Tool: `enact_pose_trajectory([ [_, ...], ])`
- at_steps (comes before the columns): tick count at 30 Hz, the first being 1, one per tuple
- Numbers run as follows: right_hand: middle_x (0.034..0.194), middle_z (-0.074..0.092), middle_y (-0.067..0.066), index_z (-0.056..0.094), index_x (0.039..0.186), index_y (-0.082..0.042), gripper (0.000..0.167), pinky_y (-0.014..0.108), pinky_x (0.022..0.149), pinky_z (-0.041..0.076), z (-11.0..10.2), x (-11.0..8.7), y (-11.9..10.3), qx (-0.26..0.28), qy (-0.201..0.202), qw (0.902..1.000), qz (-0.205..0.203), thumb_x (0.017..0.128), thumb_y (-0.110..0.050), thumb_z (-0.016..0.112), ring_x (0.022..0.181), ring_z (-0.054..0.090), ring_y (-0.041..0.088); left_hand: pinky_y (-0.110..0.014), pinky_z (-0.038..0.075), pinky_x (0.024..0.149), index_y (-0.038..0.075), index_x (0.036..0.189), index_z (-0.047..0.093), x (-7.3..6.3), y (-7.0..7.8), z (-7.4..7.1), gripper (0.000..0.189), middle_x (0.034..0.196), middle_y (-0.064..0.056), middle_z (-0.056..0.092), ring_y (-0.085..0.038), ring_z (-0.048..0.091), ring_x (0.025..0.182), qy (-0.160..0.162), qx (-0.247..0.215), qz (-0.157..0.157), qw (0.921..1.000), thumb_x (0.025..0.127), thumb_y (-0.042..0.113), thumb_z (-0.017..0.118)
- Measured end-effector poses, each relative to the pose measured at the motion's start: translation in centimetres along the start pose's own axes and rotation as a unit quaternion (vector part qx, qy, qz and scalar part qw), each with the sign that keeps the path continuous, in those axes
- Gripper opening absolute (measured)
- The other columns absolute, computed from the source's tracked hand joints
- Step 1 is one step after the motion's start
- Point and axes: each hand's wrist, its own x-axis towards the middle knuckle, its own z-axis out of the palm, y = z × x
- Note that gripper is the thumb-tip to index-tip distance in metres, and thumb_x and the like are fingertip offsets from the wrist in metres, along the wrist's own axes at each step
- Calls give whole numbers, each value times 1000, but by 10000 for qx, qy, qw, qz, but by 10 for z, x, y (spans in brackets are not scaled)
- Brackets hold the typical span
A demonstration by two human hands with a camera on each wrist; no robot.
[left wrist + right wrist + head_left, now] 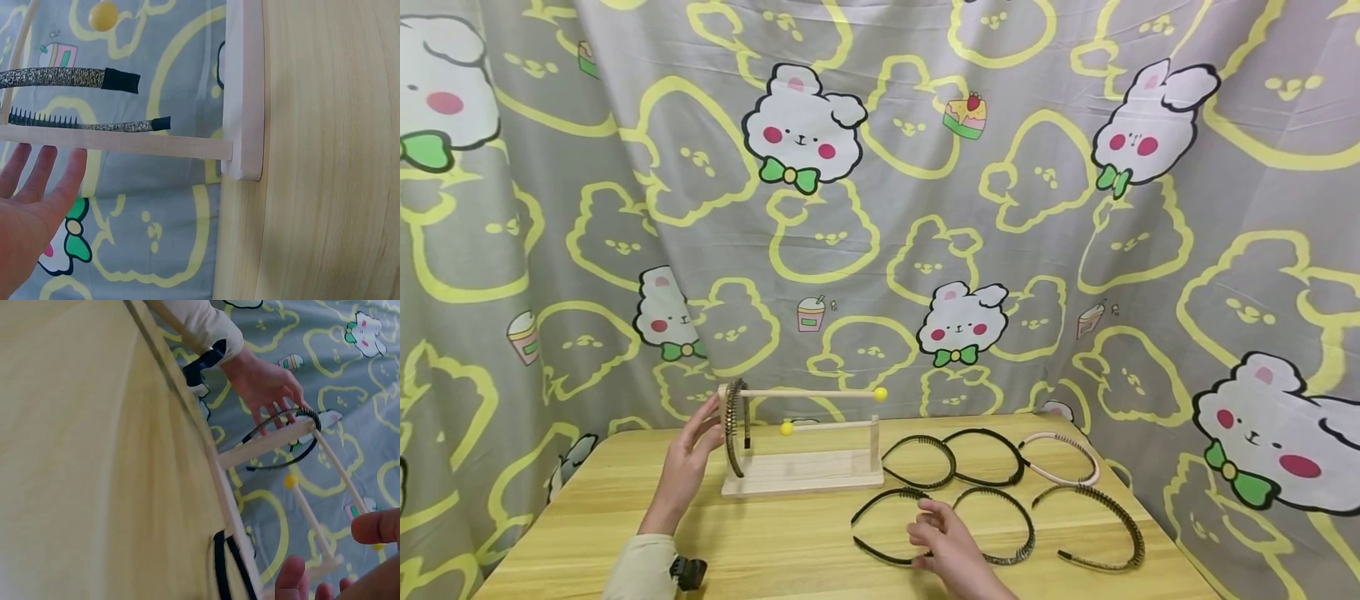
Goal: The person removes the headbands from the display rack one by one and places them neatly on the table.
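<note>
A wooden stand (805, 479) at the left has two horizontal rods with yellow ball ends. One dark, glittery toothed headband (731, 433) hangs on its upper rod, close against the left upright. My left hand (691, 450) is at that upright; in the left wrist view its extended fingers (72, 178) reach the wooden strip's edge. My right hand (951, 546) hovers over a black headband (880, 546) at the front, overlapping its rounded side. Thumb and fingers are apart, with nothing seen between them in the right wrist view.
Behind lie two dark headbands (953, 461) and a pink one (1096, 471). Right of my right hand are another dark headband (1028, 525) and a brownish toothed one (1138, 533). A patterned curtain (880, 208) hangs behind the wooden table (760, 550).
</note>
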Motion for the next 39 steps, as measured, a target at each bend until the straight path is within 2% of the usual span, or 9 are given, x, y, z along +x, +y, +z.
enact_pose_trajectory([
  [8, 133, 52, 20, 44, 145, 2, 62, 44, 89, 58, 45, 24, -24, -211, -229, 9973, -665, 98, -28, 70, 110, 57, 25, -7, 47, 93, 11, 163, 29, 0, 1, 0, 54, 162, -24, 29, 16, 44, 122, 58, -8, -7, 10000, 111, 18, 45],
  [14, 121, 62, 11, 55, 138, -6, 47, 40, 83, 58, 86, 46, -44, -390, -224, 9917, -1208, 97, -22, 71, 103, 63, 20, -8, 48, 94, 13, 163, 30, 0, 1, 2, 54, 163, -23, 30, 16, 44, 122, 51, -36, -65, 10000, 111, 20, 45],
  [17, 119, 64, 7, 58, 137, -11, 43, 39, 84, 59, 108, 57, -53, -442, -343, 9888, -1385, 98, -24, 70, 103, 64, 19, -9, 48, 94, 14, 163, 30, 1, 1, 1, 54, 163, -22, 30, 15, 44, 122, 52, -20, -84, 9999, 111, 21, 45],
  [22, 115, 68, 3, 61, 135, -15, 40, 35, 82, 60, 145, 78, -68, -319, -576, 9874, -1441, 98, -27, 71, 103, 67, 18, -11, 50, 94, 13, 163, 30, 2, 2, 0, 54, 163, -22, 30, 13, 45, 123, 78, -46, -90, 9999, 111, 20, 45],
  [25, 113, 70, 1, 63, 132, -16, 37, 37, 82, 61, 165, 89, -75, -242, -607, 9870, -1467, 98, -26, 72, 102, 68, 18, -10, 49, 94, 11, 162, 30, 2, 2, 1, 54, 163, -24, 30, 13, 45, 122, 75, -87, -89, 9999, 111, 20, 45],
  [32, 109, 71, -2, 68, 124, -15, 28, 42, 83, 62, 198, 111, -84, -414, -261, 9853, -1634, 97, -24, 73, 98, 69, 16, -13, 51, 93, 10, 162, 31, 4, 1, 1, 52, 160, -27, 33, 14, 47, 120, 76, -92, 1, 9999, 112, 20, 43],
  [39, 97, 68, -8, 65, 110, -10, 29, 30, 73, 60, 217, 120, -90, -797, 4, 9817, -1730, 92, -26, 79, 93, 66, 10, -12, 51, 92, 12, 162, 32, 6, -2, 0, 51, 161, -23, 34, 16, 46, 120, 86, -25, -73, 9999, 113, 23, 40],
])
